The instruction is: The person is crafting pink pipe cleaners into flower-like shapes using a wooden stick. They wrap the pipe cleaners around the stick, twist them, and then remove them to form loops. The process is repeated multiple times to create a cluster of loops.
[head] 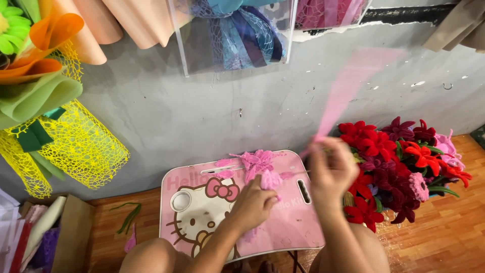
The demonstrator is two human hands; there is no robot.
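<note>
In the middle of the frame, the left hand (pixel 254 202) is closed around a fluffy pink flower (pixel 270 179) on the pink worktop (pixel 298 227). Just right of it, the right hand (pixel 331 167) pinches a long pink strip (pixel 348 83). The blurry strip points up and right, away from the flower.

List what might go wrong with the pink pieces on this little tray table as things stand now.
1. The right hand swings a blurred pink strip close to the red and purple flower bunch; it may snag or knock a bloom.
2. Loose pink flower pieces lie near the far edge of the pink lap table, by the wall; a nudge could push them off.
3. The left hand covers its pink piece, so its grip may be hard to check.
</note>
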